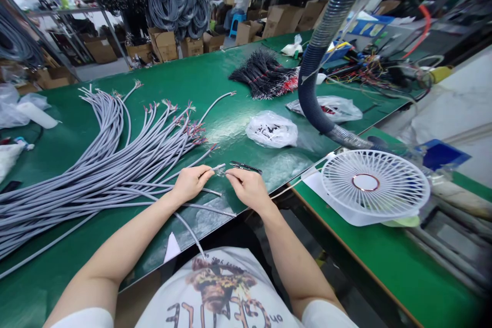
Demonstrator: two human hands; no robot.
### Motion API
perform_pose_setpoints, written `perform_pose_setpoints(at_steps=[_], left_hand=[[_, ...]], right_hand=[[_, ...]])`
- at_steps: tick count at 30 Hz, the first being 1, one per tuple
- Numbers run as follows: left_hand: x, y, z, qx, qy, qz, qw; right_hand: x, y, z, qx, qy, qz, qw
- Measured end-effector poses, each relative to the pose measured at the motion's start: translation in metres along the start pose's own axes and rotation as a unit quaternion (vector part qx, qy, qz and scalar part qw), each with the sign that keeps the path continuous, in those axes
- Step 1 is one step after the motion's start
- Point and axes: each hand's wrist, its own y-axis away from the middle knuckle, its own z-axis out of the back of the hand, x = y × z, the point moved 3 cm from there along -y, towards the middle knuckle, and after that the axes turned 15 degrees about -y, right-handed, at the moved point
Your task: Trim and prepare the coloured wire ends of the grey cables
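Green table (177, 74), big pile of grey cables (115, 174) across its left side, stripped ends toward the middle. Dark hose (313, 72) arches down on the right; white fan (403, 184) below it, right of the hands. Bundle of black wires (257, 74) farther back, clear plastic bag (271, 129) nearer. Left hand (190, 183) pinched closed on a cable end (217, 166), near table edge, in front of pile. Right hand (248, 189) pinched closed on its thin wires (221, 172). Black tweezers (246, 167) just beyond right hand; can't tell if touching.
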Motion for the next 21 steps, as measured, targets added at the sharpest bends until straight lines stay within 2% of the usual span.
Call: perform_pose_setpoints(at_steps=[6,9,11,15,18,21], left_hand=[[-0.004,0.002,0.002,0.008,-0.018,-0.005,1.000],[-0.004,0.002,-0.002,0.026,-0.005,0.000,1.000],[-0.002,0.001,-0.005,0.031,0.003,0.011,0.999],[0.008,-0.003,-0.012,0.028,0.039,0.058,0.997],[0.012,-0.004,-0.009,0.001,0.089,0.092,0.992],[0.009,-0.002,-0.001,-0.035,0.117,0.092,0.988]], right_hand=[[-0.003,-0.006,-0.006,0.004,-0.026,-0.017,1.000],[0.005,-0.006,-0.013,-0.006,-0.056,-0.016,0.998],[0.023,0.000,-0.015,0.008,-0.116,0.019,0.993],[0.069,0.017,-0.009,0.111,-0.220,0.143,0.958],[0.072,0.019,-0.001,0.079,-0.226,0.118,0.964],[0.048,0.015,-0.003,0.023,-0.223,0.055,0.973]])
